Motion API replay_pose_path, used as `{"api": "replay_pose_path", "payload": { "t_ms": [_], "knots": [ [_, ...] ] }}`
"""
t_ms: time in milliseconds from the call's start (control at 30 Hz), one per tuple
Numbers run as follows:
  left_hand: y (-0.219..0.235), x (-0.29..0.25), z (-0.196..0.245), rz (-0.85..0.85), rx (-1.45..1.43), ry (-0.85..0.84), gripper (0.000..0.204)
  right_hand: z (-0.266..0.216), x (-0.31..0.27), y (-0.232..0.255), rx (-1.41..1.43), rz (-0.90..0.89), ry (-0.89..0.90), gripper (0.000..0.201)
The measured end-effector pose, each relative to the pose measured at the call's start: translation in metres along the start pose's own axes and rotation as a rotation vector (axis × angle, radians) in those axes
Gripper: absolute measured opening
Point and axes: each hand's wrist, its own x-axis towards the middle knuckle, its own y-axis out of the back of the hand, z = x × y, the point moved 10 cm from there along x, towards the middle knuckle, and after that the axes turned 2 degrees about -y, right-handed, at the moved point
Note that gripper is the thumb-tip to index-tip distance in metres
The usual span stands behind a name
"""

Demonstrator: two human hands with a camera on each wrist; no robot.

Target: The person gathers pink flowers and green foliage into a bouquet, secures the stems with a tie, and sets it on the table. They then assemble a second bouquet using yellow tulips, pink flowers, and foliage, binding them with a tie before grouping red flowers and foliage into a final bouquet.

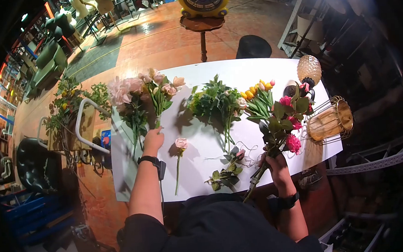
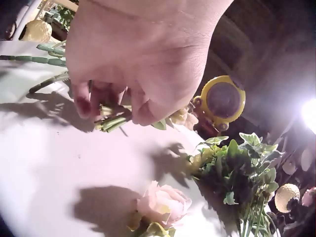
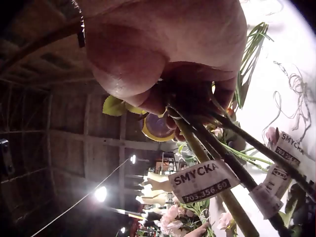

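Note:
My left hand grips the green stems of a small bunch of pale pink flowers at the table's left side. Beside it lie larger pale pink blooms on leafy stems. A single pale pink rose lies just right of this hand. Near the front right edge, my right hand holds a bunch of deep pink flowers with dark leaves. Below that hand its thick stems stick out, with white paper tags reading SMYCKA.
Leafy greenery lies mid-table, yellow and pink tulips right of it. At the front is a cut leafy sprig beside loose wire. A wire-framed amber vase and a textured glass vase stand at the right edge.

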Motion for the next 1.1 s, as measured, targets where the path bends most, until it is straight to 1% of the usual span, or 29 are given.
{"api": "replay_pose_path", "payload": {
  "t_ms": [33, 100, 133, 200, 233, 300, 333, 367, 400, 467, 500, 533, 567, 600, 633, 700, 733, 767, 800, 833, 867, 933, 967, 1033, 1100],
  "knots": [
    [0.001, 0.002, 0.003, 0.0, -0.002, -0.001, 0.042, -0.001, 0.0, 0.0, -0.001, 0.001, 0.001, 0.034],
    [-0.01, 0.005, 0.002, -0.098, -0.093, 0.011, 0.042, -0.003, -0.001, -0.003, -0.002, -0.008, -0.007, 0.033],
    [-0.015, 0.009, -0.003, -0.098, -0.095, 0.01, 0.042, -0.005, -0.001, -0.003, -0.004, -0.008, -0.005, 0.033],
    [-0.033, 0.009, -0.006, -0.202, -0.243, 0.013, 0.044, -0.008, -0.003, -0.003, -0.008, -0.011, -0.004, 0.033],
    [-0.035, 0.006, -0.007, -0.205, -0.242, 0.01, 0.044, -0.009, -0.004, -0.002, -0.008, -0.006, -0.004, 0.033],
    [-0.022, -0.002, 0.008, -0.084, -0.149, -0.144, 0.039, -0.011, -0.004, 0.0, -0.017, -0.002, 0.001, 0.033],
    [-0.02, -0.012, 0.014, -0.091, -0.146, -0.153, 0.039, -0.011, -0.003, 0.0, -0.037, -0.026, 0.015, 0.033],
    [-0.004, -0.024, 0.023, 0.054, -0.105, -0.185, 0.034, -0.011, -0.002, 0.004, -0.032, -0.013, 0.018, 0.033],
    [0.009, -0.038, 0.03, 0.199, -0.064, -0.22, 0.029, -0.012, -0.002, 0.005, -0.028, -0.015, 0.031, 0.028],
    [-0.015, -0.059, 0.016, 0.22, -0.087, -0.218, 0.025, -0.017, 0.0, 0.004, -0.02, -0.009, 0.074, 0.02],
    [-0.039, -0.071, 0.009, 0.017, -0.062, -0.175, 0.028, -0.017, 0.001, 0.007, -0.01, 0.004, 0.078, 0.02],
    [-0.064, -0.089, 0.004, -0.186, -0.037, -0.127, 0.031, -0.018, 0.002, 0.009, -0.061, 0.001, 0.088, 0.025],
    [-0.079, -0.109, -0.004, -0.267, 0.061, -0.046, 0.035, -0.019, 0.003, 0.01, -0.115, -0.004, 0.097, 0.03],
    [-0.077, -0.132, 0.011, -0.292, 0.106, -0.052, 0.031, -0.023, 0.003, 0.01, -0.107, 0.011, 0.105, 0.03],
    [-0.082, -0.146, 0.015, -0.295, 0.109, -0.056, 0.031, -0.03, 0.003, 0.008, -0.104, 0.018, 0.105, 0.028],
    [-0.083, -0.163, 0.021, -0.223, 0.272, -0.088, 0.026, -0.034, 0.005, 0.007, -0.111, 0.008, 0.119, 0.023],
    [-0.079, -0.167, 0.027, -0.207, 0.243, -0.079, 0.021, -0.031, 0.007, 0.007, -0.141, -0.015, 0.114, 0.02],
    [-0.081, -0.163, 0.023, -0.201, 0.243, -0.084, 0.021, -0.029, 0.009, 0.007, -0.173, -0.039, 0.111, 0.018],
    [-0.08, -0.156, 0.022, -0.191, 0.086, -0.078, 0.018, -0.032, 0.009, 0.003, -0.205, -0.054, 0.109, 0.017],
    [-0.081, -0.152, 0.02, -0.181, -0.073, -0.072, 0.016, -0.025, 0.009, 0.004, -0.225, -0.035, 0.096, 0.017],
    [-0.083, -0.148, 0.02, -0.174, -0.074, -0.077, 0.016, -0.025, 0.006, 0.002, -0.254, -0.049, 0.104, 0.017],
    [-0.063, -0.14, 0.047, -0.152, -0.286, -0.033, 0.014, -0.026, 0.0, -0.002, -0.321, -0.041, 0.097, 0.019],
    [-0.058, -0.133, 0.057, -0.145, -0.287, -0.037, 0.014, -0.019, -0.001, 0.0, -0.204, -0.017, 0.094, 0.018],
    [-0.051, -0.119, 0.072, -0.12, -0.385, -0.035, 0.016, -0.009, -0.003, -0.003, -0.255, -0.093, 0.039, 0.019],
    [-0.042, -0.108, 0.095, -0.121, -0.372, -0.075, 0.017, -0.006, -0.007, -0.002, -0.247, -0.108, 0.034, 0.019]
  ]
}}
